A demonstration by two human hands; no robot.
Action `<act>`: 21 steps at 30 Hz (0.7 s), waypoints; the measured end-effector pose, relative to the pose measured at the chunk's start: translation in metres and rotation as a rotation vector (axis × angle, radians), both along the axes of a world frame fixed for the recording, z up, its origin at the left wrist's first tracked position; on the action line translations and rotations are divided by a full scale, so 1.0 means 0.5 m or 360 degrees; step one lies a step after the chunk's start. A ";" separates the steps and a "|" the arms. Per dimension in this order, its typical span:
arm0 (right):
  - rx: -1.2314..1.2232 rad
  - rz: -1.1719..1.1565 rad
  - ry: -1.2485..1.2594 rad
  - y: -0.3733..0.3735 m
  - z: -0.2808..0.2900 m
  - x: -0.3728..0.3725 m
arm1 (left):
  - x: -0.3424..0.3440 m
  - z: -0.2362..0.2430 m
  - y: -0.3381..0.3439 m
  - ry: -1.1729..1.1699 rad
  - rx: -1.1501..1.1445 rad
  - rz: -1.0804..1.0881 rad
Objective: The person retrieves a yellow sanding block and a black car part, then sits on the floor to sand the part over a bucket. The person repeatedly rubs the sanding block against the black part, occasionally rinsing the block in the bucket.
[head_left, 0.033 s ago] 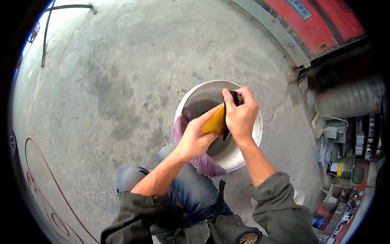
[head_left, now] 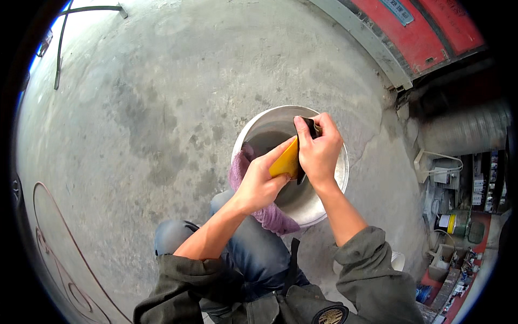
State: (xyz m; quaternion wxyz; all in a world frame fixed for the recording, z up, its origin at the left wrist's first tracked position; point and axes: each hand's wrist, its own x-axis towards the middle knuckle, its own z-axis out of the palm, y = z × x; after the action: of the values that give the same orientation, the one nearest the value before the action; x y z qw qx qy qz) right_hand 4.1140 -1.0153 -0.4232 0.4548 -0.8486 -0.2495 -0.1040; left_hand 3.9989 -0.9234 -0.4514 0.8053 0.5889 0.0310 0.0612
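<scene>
Both my hands are over a pale round bucket (head_left: 249, 135), close together. Between its thumb and fingers, my left hand (head_left: 260, 182) holds a flat yellow piece (head_left: 286, 163), smooth and thin like a plastic scraper. Closed on a dark folded sheet (head_left: 302, 127) with a brownish inner side, perhaps sandpaper, is my right hand (head_left: 322, 149). The yellow piece's right edge meets the dark sheet, whose narrow lower end points down into the bucket. A purple cloth (head_left: 272, 218) hangs over the near left rim. My fingers hide part of both held things.
Grey concrete floor (head_left: 162, 108) surrounds the bucket. At the upper right is a red metal panel (head_left: 399, 40) with a grey sill. Shelves with tins and small parts (head_left: 453, 224) stand to the right. A thin hose (head_left: 67, 232) lies at the left. My knees are just below the bucket.
</scene>
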 end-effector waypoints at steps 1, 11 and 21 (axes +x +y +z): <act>-0.0027 0.0055 -0.0068 0.003 -0.013 0.009 | -0.004 0.009 -0.001 0.0075 -0.0089 -0.0044; 0.0260 -0.0267 0.0136 0.009 -0.023 0.055 | 0.004 0.002 -0.016 -0.0178 -0.0060 -0.0141; -0.0028 0.0079 0.0048 0.009 -0.024 0.031 | 0.012 -0.006 -0.001 0.0240 0.0056 0.0035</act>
State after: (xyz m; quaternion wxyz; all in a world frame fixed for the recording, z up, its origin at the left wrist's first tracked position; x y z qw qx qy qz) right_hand 4.1297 -1.0106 -0.4353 0.4535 -0.8476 -0.2644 -0.0777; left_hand 4.0048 -0.9236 -0.4543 0.7895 0.6055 0.0968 0.0261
